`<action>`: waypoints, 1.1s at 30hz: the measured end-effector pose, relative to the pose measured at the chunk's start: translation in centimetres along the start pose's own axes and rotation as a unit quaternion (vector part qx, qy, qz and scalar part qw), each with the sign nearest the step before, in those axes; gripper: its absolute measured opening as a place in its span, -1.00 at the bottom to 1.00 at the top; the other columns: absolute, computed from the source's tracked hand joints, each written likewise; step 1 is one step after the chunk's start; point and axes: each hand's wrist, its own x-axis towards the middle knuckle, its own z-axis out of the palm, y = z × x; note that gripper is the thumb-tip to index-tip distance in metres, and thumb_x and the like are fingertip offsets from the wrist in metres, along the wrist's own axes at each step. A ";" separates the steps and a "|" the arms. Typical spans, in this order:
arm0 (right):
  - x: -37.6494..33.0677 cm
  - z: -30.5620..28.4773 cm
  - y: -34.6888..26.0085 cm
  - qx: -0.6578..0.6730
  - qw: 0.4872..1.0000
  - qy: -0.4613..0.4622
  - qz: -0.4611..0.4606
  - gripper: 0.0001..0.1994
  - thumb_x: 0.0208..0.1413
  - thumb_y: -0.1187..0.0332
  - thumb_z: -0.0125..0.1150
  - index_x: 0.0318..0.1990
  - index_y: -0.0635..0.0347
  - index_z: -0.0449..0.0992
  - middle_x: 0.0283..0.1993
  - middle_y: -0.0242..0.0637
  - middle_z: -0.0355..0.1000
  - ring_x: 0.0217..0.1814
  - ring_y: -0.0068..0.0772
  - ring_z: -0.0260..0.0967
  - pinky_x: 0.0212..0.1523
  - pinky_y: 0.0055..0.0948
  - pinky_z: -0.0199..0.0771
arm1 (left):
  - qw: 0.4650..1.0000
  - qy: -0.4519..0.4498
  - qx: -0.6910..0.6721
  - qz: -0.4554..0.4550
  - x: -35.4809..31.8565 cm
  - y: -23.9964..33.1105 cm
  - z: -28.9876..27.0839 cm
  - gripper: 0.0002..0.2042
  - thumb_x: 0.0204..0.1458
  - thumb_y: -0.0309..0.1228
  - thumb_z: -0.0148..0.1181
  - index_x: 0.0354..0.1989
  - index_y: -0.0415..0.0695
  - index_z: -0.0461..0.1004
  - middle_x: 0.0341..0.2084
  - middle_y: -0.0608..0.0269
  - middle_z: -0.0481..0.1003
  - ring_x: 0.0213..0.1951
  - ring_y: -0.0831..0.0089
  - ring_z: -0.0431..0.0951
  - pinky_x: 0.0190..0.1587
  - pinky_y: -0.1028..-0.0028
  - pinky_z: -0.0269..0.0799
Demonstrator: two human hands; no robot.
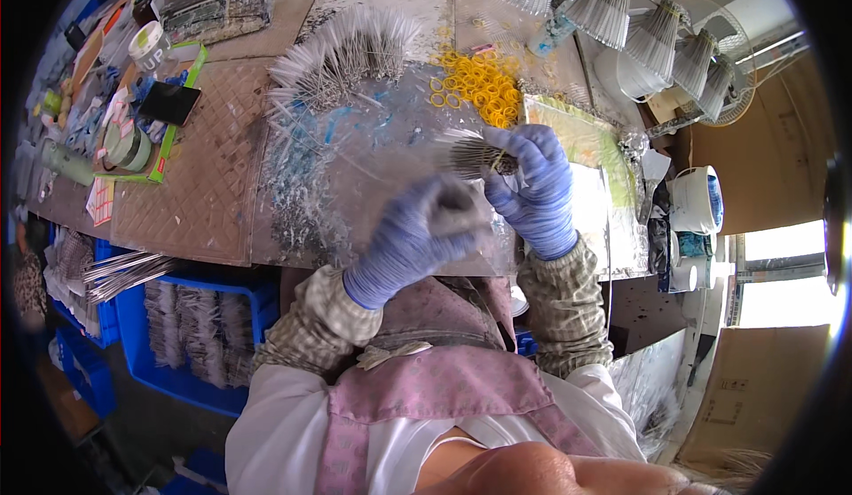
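A bundle of thin metal-wire brushes (477, 155) is held over the worktable (306, 229), its tips pointing left. My right hand (540, 184), in a blue-violet knit glove, grips the bundle's right end with thumb and fingers. My left hand (413, 242), gloved the same way, is just below and left of the bundle, apart from it. Motion smears its curled fingers, so whether they hold anything does not show. Beyond the hands lies a heap of loose wire brushes (346, 55) with whitish bristle ends. Right of it are many yellow rubber bands (484, 87).
Banded brush bundles (652, 38) stand in a row at the far right. A green-edged tray (164, 153) at the left holds a phone (169, 102) and tape roll (127, 146). Below the table's left side, a blue crate (191, 384) contains more brushes. A white bucket (697, 200) is right.
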 end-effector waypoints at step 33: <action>-15.7 15.3 5.1 0.363 0.855 0.051 0.368 -0.69 -0.09 0.15 0.31 -0.14 -0.06 0.60 -0.14 -0.36 0.53 -0.01 -0.21 0.40 -0.02 -0.15 0.34 | 0.993 0.003 0.044 -0.105 -2.3 -10.6 -0.6 -0.58 -0.04 -0.38 0.39 0.02 -0.15 0.47 -0.14 0.01 0.57 -0.10 0.03 0.60 -0.08 0.24 0.54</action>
